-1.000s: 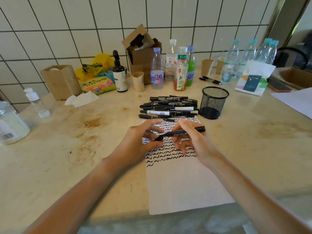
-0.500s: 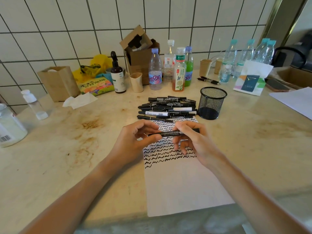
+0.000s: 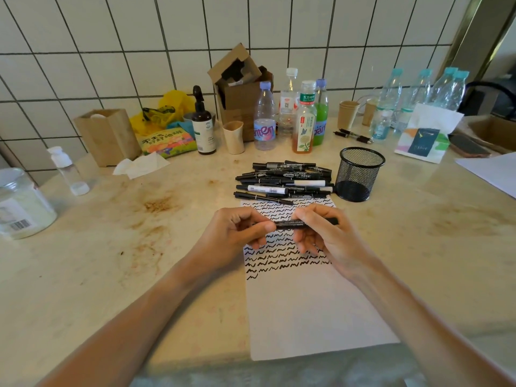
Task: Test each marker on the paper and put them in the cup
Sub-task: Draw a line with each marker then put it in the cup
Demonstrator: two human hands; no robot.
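Note:
A black marker lies level between my two hands above the white paper. My left hand pinches its left end, which is hidden under the fingers. My right hand grips the barrel, whose right end sticks out past the fingers. Rows of black squiggles cover the paper's upper half. Beyond the paper lies a pile of several black and white markers. Right of the pile stands the black mesh cup, which looks empty.
Along the tiled wall stand several bottles, a cardboard box, paper cups, a pump bottle and a snack bag. A jar and a small bottle sit at the left. Tissue pack and white sheets lie far right.
The marker's bare tip, visible a second ago near my left fingers, is now covered. Both hands have drawn closer together along the marker.

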